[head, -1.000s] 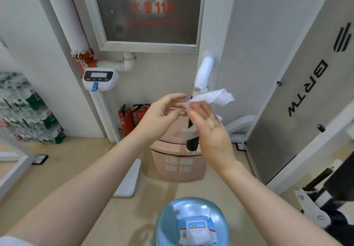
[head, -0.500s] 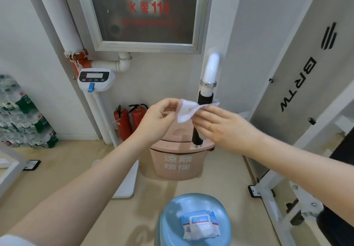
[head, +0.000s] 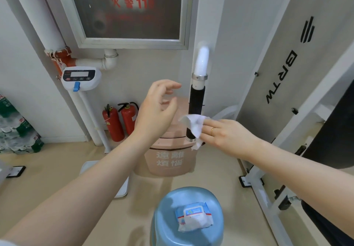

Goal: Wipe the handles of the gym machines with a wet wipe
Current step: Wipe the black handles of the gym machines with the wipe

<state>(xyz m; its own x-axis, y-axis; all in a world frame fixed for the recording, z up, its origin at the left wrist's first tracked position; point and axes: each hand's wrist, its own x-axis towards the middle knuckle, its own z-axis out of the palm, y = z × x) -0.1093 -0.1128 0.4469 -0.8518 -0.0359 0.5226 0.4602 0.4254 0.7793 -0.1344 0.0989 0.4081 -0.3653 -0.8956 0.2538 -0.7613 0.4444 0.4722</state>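
Here, saw the right hand (head: pixel 228 136) pressing a wet wipe (head: pixel 195 124) against the lower end of the black handle (head: pixel 197 109), fingers fairly straight along the sheet, with the thumb hidden, so could not tell whether anything curled behind the bar. Found the left hand (head: pixel 157 109) apart from both, hovering just beside the handle with fingers loosely spread and holding nothing. Noted the handle standing upright below a white tube with a metal collar (head: pixel 199 77), in front of a pink bin (head: pixel 168 161). Judged the wipe thin, limp and damp: light, easily bunched, likely to cling to the grip and to fold over itself rather than slide flat, as its loose corners stuck out on the left and below. Reckoned the handle stiff and fixed, with a soft matte covering giving some drag. Best taken, probably, by wrapping the sheet around the bar and closing the palm over it, not by pinching an edge. Spotted a packet of wipes (head: pixel 194 219) on a blue stool (head: pixel 164 217) nearer the camera.
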